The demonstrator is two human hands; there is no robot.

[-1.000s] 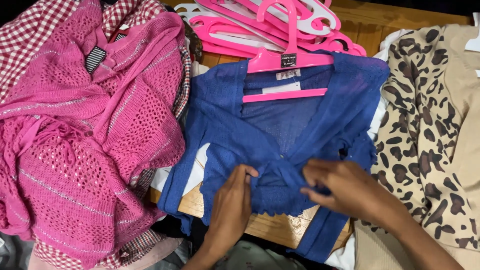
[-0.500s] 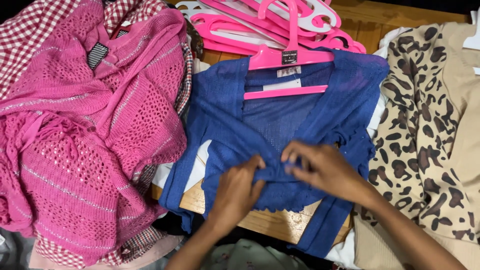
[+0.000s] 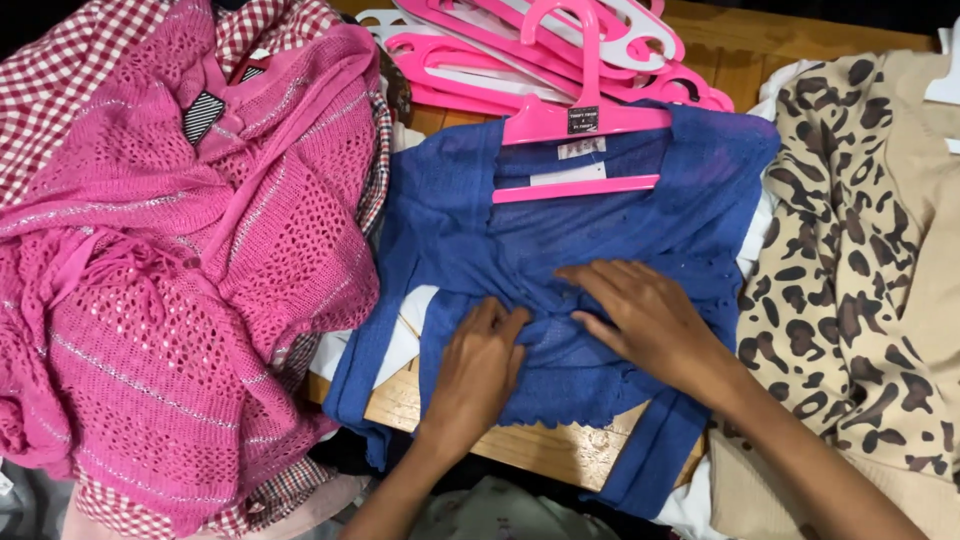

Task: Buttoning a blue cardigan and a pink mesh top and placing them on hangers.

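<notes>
- The thin blue knit cardigan [image 3: 560, 260] lies flat in the middle of the wooden table [image 3: 545, 450]. It hangs on a pink plastic hanger [image 3: 585, 125], whose hook points to 12 o'clock.
- The cardigan looks soft, light and floppy. It is likely to bend and bunch up easily, and it does not look slippery or easy to break.
- A good place to hold it seems to be the front edges near the middle, or the hanger bar at the top.
- The left hand [image 3: 480, 365] comes in from 6 o'clock. Its fingers are curled and pinch a fold of the blue cloth at the middle front.
- The right hand [image 3: 640, 320] comes in from 4 o'clock. It lies palm down with fingers spread, pressing the cloth flat just beside the left hand.
- At 9 o'clock sits a pile with a pink open-knit sweater [image 3: 170, 300] on top.
- At 3 o'clock lies a tan leopard-spot top [image 3: 850, 290].
- At 12 o'clock is a stack of more pink hangers [image 3: 560, 50].
</notes>
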